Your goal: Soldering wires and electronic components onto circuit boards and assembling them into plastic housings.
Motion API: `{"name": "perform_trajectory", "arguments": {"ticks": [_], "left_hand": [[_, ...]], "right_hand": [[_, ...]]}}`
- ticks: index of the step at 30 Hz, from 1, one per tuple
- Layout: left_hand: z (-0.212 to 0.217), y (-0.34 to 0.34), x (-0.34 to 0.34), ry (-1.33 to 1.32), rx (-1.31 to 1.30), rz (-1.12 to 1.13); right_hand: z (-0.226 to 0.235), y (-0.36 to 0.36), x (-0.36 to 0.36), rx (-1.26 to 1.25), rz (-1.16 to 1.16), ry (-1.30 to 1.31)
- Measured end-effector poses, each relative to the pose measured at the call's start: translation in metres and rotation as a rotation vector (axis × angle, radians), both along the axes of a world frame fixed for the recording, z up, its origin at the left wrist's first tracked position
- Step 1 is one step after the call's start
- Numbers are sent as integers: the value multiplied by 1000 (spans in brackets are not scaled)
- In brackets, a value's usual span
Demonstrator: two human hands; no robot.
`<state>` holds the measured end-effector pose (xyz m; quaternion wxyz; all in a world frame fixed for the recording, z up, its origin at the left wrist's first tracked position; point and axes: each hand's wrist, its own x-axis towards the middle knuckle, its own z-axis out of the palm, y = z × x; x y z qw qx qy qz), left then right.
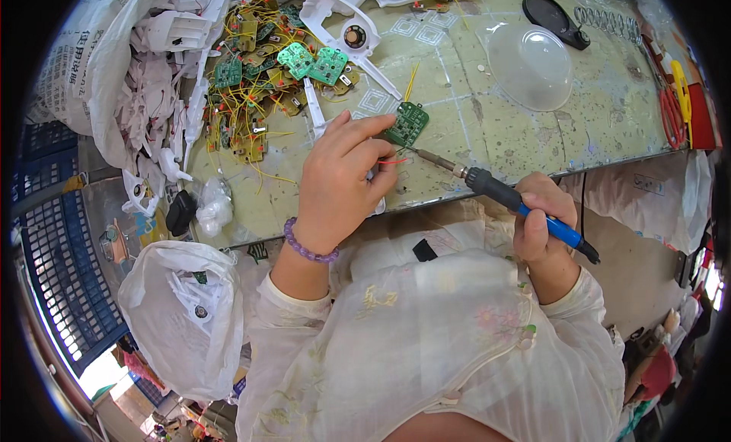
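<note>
My right hand (545, 217) is closed round the blue-and-black handle of a soldering iron (493, 189). The iron's tip meets the lower edge of a green circuit board (409, 125) lying on the table. Over the board's left edge reaches my left hand (343, 172), its index finger touching the board. Thumb and fingers are pinched together, and a short red wire (393, 162) sticks out from between them. Yellow wires (412, 82) run from the board's far edge. A white plastic part beneath the left hand is mostly hidden.
Left of the board lies a heap of small boards with yellow wires (251, 99), beside white plastic parts (171, 38). A translucent dome (531, 65), a spring (609, 23) and yellow-handled cutters (680, 88) are at the right. A white bag (145, 320) hangs below the table edge.
</note>
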<state>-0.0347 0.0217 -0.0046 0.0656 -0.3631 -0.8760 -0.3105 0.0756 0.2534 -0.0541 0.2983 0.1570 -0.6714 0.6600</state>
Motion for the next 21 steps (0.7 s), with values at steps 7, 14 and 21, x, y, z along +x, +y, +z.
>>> {"name": "perform_trajectory", "arguments": {"ticks": [7, 14, 21], "left_hand": [[0, 1, 0, 3, -2, 4], [-1, 1, 0, 3, 5, 12], [-1, 0, 0, -2, 16, 15]], "right_hand": [[1, 0, -1, 96, -3, 10], [0, 0, 0, 89, -8, 9], [0, 0, 1, 3, 16, -6]]}}
